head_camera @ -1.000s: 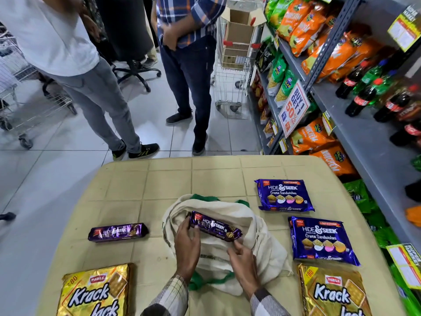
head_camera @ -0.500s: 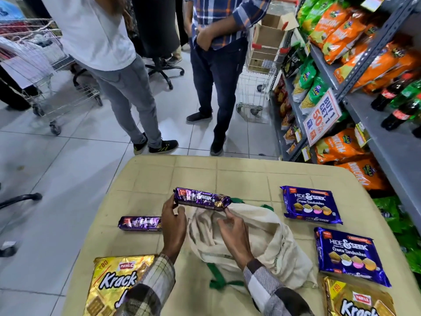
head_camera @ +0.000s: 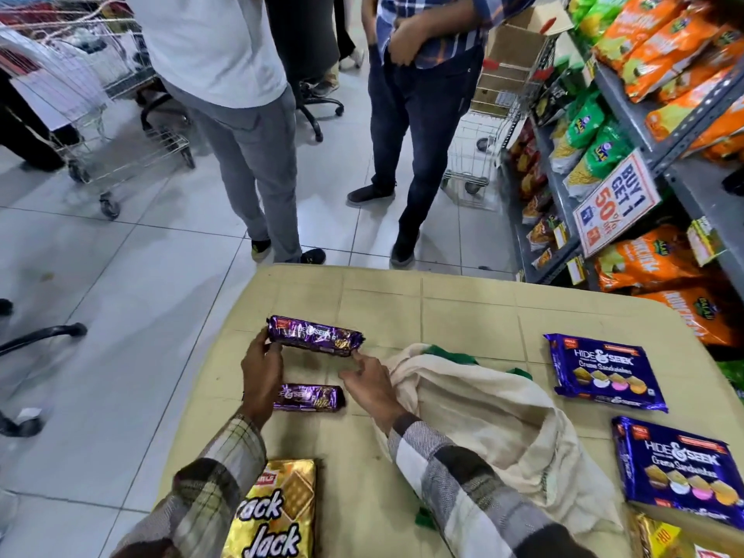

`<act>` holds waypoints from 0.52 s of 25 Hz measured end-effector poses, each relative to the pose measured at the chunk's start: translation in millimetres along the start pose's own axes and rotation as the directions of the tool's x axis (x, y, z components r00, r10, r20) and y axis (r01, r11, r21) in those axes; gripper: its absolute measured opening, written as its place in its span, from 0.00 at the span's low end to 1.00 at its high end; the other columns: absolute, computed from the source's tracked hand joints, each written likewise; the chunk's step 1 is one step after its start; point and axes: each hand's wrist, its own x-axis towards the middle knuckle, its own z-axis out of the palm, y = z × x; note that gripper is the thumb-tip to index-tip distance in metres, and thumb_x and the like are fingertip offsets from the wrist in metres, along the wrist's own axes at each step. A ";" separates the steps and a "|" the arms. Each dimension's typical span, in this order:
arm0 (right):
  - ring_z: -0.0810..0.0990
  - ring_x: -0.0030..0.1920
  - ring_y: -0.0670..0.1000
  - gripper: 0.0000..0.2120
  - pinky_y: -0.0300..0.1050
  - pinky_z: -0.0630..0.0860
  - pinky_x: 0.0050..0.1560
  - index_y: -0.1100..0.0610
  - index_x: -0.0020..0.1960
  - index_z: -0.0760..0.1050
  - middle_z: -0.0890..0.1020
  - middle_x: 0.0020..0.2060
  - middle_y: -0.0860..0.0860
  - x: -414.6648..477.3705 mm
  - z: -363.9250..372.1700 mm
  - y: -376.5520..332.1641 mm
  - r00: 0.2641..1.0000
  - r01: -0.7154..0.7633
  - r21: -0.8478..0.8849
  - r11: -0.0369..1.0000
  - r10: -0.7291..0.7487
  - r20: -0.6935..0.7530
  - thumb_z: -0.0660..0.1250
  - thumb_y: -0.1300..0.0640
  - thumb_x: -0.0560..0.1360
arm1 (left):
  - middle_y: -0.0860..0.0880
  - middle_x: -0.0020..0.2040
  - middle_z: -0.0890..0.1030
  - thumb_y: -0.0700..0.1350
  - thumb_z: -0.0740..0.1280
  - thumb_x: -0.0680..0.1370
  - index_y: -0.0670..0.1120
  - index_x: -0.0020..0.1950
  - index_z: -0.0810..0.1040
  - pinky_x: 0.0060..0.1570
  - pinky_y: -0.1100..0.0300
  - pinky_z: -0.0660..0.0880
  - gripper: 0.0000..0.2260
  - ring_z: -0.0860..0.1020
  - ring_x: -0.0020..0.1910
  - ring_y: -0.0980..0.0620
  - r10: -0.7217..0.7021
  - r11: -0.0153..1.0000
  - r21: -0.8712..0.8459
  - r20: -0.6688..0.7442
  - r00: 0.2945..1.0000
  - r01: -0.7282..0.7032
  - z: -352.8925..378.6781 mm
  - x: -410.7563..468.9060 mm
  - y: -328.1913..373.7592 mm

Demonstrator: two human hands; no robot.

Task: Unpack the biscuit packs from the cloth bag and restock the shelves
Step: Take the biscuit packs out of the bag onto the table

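Here: left hand grips the left end of a purple biscuit pack, fingers curled round it; right hand slack, fingers straight, index tip at the pack's right end. A second purple pack lies between both hands; cloth bag just beside the right hand.

Bright, even shop light from above: shadows sit short and soft under the bystanders' shoes and under the purple pack, and the white floor tiles carry a dull sheen. Glare streaks the foil of the gold Krack Jack pack near left and the orange snack bags far right. Wide-angle bend bows the shelves and table edge; the far-left trolley smears, while centre print is soft but legible.
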 end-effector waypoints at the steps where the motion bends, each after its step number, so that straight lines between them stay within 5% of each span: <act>1: 0.81 0.54 0.55 0.20 0.41 0.71 0.46 0.59 0.65 0.75 0.82 0.56 0.55 8.0 5.0 0.0 0.999 -0.030 -0.008 1.000 0.030 0.026 0.64 0.57 0.74 | 0.47 0.63 0.78 0.41 0.59 0.80 0.48 0.69 0.75 0.62 0.51 0.70 0.18 0.74 0.63 0.45 -0.017 1.000 0.005 0.019 1.000 0.017 -1.9 7.1 -3.8; 5: 0.77 0.62 0.59 0.18 0.48 0.74 0.59 0.56 0.63 0.75 0.80 0.55 0.55 30.9 23.3 11.1 0.979 -0.140 -0.077 0.987 0.150 0.139 0.63 0.57 0.74 | 0.49 0.53 0.81 0.42 0.57 0.80 0.53 0.57 0.79 0.52 0.55 0.70 0.13 0.77 0.55 0.46 -0.056 0.993 0.107 0.136 0.989 0.041 -5.0 24.7 -24.9; 9: 0.72 0.68 0.58 0.25 0.47 0.69 0.65 0.55 0.73 0.66 0.72 0.71 0.55 34.0 26.3 17.0 0.964 -0.177 -0.104 0.979 0.194 0.183 0.60 0.54 0.77 | 0.46 0.49 0.80 0.42 0.56 0.82 0.47 0.61 0.78 0.40 0.60 0.68 0.13 0.79 0.48 0.45 -0.069 0.979 0.199 0.111 0.991 0.046 -7.3 23.5 -39.2; 13: 0.75 0.62 0.54 0.27 0.42 0.68 0.57 0.58 0.76 0.61 0.75 0.62 0.55 14.4 27.1 24.7 0.988 -0.091 -0.038 0.995 0.095 0.126 0.60 0.54 0.79 | 0.39 0.69 0.74 0.45 0.57 0.82 0.41 0.72 0.69 0.68 0.46 0.61 0.19 0.70 0.70 0.38 -0.117 0.959 0.258 -0.030 0.993 0.121 -22.0 16.6 -44.3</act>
